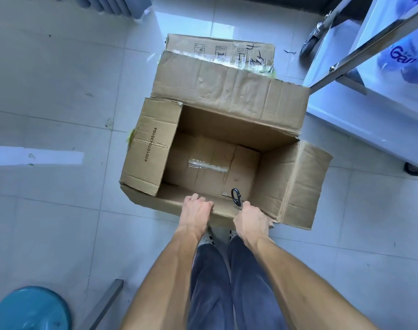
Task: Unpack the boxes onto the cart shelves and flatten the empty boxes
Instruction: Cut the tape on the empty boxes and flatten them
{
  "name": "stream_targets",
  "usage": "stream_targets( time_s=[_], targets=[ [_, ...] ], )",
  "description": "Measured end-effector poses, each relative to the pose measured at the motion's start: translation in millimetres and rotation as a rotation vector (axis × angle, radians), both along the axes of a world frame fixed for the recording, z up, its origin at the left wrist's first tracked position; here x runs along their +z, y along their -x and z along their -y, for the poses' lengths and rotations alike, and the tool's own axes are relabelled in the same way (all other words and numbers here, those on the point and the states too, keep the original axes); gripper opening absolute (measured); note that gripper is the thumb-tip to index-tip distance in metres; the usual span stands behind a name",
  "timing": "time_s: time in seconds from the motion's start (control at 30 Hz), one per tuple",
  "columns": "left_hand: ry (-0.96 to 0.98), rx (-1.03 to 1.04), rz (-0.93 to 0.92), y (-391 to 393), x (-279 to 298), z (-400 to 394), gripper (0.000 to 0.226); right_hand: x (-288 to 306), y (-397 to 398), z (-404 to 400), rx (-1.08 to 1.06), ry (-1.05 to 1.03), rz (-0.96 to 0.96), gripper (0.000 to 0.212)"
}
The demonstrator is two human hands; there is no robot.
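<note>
Left hand [195,210] gripping the near rim of an open cardboard box [229,129] on the floor, right hand [249,220] gripping the same rim while holding black scissors [236,198], second box [218,50] behind, cart [370,108] far right

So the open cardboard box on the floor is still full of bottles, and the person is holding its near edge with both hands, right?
Not quite. The head view shows the box empty inside, with only tape on its bottom. The rest holds: the left hand and right hand both hold its near edge, the right one also holding scissors.
</note>
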State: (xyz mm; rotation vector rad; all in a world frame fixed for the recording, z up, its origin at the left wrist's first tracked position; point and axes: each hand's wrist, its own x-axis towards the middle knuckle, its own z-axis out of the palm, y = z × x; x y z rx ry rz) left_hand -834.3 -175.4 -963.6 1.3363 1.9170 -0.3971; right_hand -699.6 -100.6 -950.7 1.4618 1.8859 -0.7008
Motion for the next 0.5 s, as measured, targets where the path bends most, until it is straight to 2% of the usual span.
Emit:
stream_targets(
  time_s=[0.07, 0.17, 0.23, 0.3, 0.37, 0.43, 0.5],
  targets=[
    [-0.017, 0.06, 0.075, 4, 7, 4, 0.034, 6, 1, 0, 0.003, -0.017, 0.005, 0.018],
    [0.016, 0.175, 0.196, 18, 29, 9, 0.036, 19, 7, -3, 0.223, -0.071, -0.017, 0.006],
    [0.01, 0.166, 0.212, 28, 45, 14, 0.036, 30, 15, -7, 0.298, -0.098, -0.004, 0.008],
    [-0.062, 0.171, 0.151, 37, 62, 20, 0.034, 41, 25, -8, 0.286, -0.126, 0.011, 0.006],
    [-0.12, 0.167, 0.056, 44, 75, 24, 0.034, 50, 38, -10, 0.254, -0.064, 0.021, 0.021],
    [-0.109, 0.202, -0.032, 50, 86, 26, 0.031, 60, 54, -12, 0.218, 0.04, 0.009, 0.028],
    [-0.083, 0.266, -0.1, 55, 90, 26, 0.03, 71, 71, -15, 0.095, 0.055, -0.003, 0.025]
  ],
)
